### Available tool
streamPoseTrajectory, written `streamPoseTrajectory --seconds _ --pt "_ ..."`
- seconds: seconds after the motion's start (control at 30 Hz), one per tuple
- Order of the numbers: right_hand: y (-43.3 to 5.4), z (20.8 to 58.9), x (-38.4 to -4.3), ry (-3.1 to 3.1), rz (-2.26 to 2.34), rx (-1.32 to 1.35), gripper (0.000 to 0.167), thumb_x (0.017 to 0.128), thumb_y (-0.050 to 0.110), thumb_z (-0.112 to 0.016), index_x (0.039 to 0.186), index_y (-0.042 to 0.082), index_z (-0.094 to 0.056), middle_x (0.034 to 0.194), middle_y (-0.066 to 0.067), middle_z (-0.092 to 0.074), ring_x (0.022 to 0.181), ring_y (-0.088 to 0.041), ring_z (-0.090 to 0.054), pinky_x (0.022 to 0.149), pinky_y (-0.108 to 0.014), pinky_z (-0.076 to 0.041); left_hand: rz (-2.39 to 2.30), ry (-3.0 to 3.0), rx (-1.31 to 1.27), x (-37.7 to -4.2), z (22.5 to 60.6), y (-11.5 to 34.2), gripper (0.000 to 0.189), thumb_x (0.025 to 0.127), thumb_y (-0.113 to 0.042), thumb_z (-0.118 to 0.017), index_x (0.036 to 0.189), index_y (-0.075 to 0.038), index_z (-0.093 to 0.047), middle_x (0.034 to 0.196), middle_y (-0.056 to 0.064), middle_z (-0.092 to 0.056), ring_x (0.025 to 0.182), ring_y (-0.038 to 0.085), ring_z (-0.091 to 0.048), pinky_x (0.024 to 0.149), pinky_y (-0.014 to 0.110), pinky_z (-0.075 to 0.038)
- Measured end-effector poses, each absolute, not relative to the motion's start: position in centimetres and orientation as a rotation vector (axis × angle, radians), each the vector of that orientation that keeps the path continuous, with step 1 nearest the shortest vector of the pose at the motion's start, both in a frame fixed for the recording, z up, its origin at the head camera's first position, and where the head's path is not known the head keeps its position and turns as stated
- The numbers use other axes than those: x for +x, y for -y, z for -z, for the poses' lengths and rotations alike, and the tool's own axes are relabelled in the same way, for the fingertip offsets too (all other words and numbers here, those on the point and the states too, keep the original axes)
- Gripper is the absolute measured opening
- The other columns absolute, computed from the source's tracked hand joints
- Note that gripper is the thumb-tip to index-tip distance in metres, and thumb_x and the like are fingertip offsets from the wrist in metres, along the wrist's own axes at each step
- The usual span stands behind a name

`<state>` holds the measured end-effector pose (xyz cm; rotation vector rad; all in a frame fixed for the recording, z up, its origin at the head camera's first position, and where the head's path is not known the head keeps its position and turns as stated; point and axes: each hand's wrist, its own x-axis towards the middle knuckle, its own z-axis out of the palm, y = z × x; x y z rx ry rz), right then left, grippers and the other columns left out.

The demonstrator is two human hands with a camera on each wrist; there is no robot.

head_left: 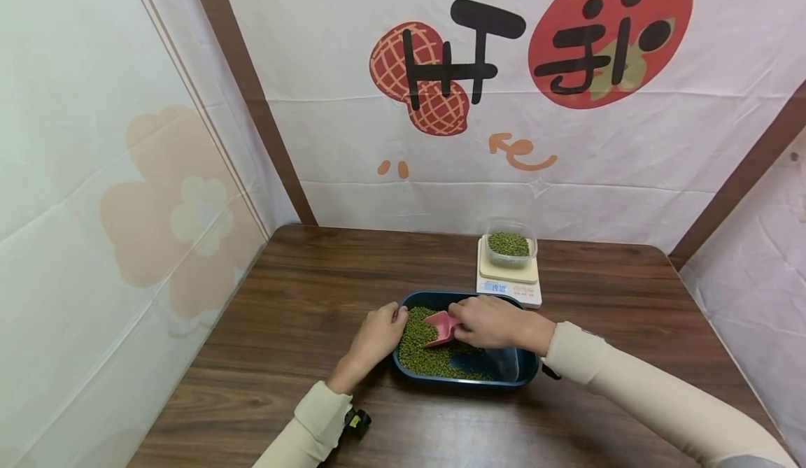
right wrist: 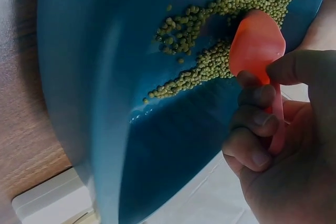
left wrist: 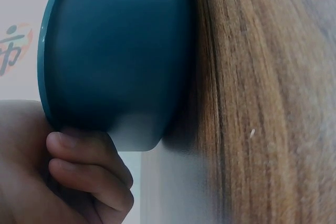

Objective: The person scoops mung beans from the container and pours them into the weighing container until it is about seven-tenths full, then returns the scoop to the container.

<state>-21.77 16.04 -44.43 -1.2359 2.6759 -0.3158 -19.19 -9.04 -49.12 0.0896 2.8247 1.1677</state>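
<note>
A dark blue tub point(head_left: 466, 382) of green mung beans point(head_left: 418, 356) stands on the table, the beans heaped toward its left side. My right hand point(head_left: 488, 321) grips the handle of a pink scoop point(head_left: 443, 327), fingers wrapped round it in the right wrist view. The bowl of the scoop point(right wrist: 257, 43) is at the edge of the heap. At the tub's left end my left hand point(head_left: 380, 331) holds the rim, with curled fingers point(left wrist: 86, 169) against the outer wall in the left wrist view.
Behind the tub stands a white kitchen scale point(head_left: 529, 293) with a lit display. On it sits a clear plastic container point(head_left: 532, 247) holding more green beans. Printed cloth point(head_left: 340, 132) hangs along the back and sides of the brown wooden table point(head_left: 302, 300).
</note>
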Motion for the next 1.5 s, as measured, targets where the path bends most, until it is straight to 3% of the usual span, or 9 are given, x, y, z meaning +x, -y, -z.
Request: streamPoseTrajectory --seconds 0.63,1.5 --pt "-16.7 44.8 -21.7 -2.678 0.405 -1.194 0.017 0.104 0.021 -0.061 0.089 0.020 -0.054 0.073 0.009 -0.047 0.058 -0.003 -0.039 0.058 -0.024 -0.035 -1.162 -2.817 0.075 -19.2 49.0 9.0 0.040 0.114 -0.028 -0.047 0.076 -0.014 -0.044 0.063 -0.002 -0.037 0.054 0.013 -0.034 0.053 0.028 -0.031" --pt "-18.4 45.5 -21.8 -2.693 0.575 -1.147 0.015 0.109 0.021 -0.055 0.095 0.021 -0.052 0.073 0.008 -0.042 0.057 -0.003 -0.030 0.059 -0.023 -0.029 -1.171 -2.816 0.087 -19.1 49.0 8.9 0.041 0.114 -0.027 -0.046 0.075 -0.014 -0.043 0.062 -0.002 -0.036 0.051 0.013 -0.032 0.051 0.027 -0.031"
